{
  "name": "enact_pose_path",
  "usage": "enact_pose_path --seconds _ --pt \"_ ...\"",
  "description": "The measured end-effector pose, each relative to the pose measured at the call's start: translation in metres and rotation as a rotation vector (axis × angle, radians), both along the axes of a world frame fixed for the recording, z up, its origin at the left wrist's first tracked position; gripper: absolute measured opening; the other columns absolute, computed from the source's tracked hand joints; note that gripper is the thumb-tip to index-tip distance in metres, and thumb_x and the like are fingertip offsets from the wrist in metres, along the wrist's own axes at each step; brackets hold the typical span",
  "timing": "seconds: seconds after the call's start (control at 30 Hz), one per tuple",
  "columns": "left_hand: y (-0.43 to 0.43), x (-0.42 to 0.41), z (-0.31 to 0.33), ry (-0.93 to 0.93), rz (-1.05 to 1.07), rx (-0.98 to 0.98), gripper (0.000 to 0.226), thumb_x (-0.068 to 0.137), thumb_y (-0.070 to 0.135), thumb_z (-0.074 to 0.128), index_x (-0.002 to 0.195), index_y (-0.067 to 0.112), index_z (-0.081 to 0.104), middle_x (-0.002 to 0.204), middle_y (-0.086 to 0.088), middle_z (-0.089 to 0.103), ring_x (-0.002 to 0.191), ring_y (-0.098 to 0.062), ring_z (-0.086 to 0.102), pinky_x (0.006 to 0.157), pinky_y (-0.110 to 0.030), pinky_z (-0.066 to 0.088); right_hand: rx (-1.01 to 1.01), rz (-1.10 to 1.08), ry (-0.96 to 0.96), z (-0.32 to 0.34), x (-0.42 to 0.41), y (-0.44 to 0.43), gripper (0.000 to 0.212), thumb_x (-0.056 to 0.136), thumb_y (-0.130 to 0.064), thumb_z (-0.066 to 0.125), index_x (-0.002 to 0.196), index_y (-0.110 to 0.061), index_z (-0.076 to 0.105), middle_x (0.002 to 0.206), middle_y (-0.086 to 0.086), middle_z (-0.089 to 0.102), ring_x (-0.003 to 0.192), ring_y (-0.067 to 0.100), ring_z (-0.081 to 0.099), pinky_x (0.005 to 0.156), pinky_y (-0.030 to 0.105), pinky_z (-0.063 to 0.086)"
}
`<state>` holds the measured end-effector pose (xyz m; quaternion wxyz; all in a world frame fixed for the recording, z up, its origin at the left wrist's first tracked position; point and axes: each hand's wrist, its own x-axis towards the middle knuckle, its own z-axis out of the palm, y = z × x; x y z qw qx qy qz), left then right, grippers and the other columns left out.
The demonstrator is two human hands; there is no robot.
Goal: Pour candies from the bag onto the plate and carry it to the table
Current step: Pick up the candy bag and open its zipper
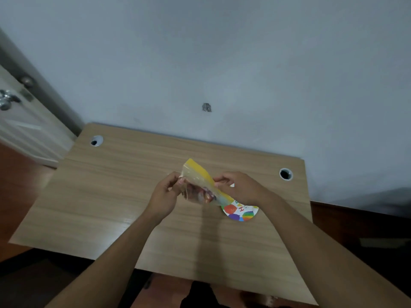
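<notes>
The bag (201, 185) is pinched at opposite edges by the left hand (165, 194) and right hand (239, 187), above the plate (241, 211). Its mouth is best pulled apart gently, then tipped low over the plate.

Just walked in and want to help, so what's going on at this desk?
A person holds a clear, yellow-edged candy bag in both hands, left hand and right hand, above the wooden desk. Wrapped candies are inside. A colourful paper plate lies on the desk beneath, with no candies visible on it.
</notes>
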<state>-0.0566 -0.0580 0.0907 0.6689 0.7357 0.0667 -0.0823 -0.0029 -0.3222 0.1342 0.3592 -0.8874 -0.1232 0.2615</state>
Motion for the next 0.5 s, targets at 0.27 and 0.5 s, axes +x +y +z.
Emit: enact_pose_path --seconds 0.27,0.5 --pt "-0.007 -0.002 0.01 0.065 0.126 -0.01 0.016 0.108 0.018 0.064 0.11 0.024 0.079 0.094 0.008 0.075 0.089 -0.016 0.067 0.092 -0.045 0.058 0.039 -0.144 -0.025 0.01 -0.012 -0.001 0.012 0.097 -0.028 0.08 0.103 -0.02 0.085 0.085 -0.015 0.076 0.075 -0.001 0.066 0.072 0.019 0.049" --pt "-0.047 -0.028 0.029 0.199 0.302 0.051 0.028 0.1 0.039 0.074 0.109 0.012 0.069 0.103 -0.006 0.078 0.094 -0.031 0.077 0.093 -0.05 0.063 0.059 -0.235 -0.003 0.011 -0.035 -0.001 0.013 0.088 -0.029 0.089 0.092 -0.017 0.085 0.089 0.0 0.084 0.072 0.006 0.067 0.071 0.024 0.054"
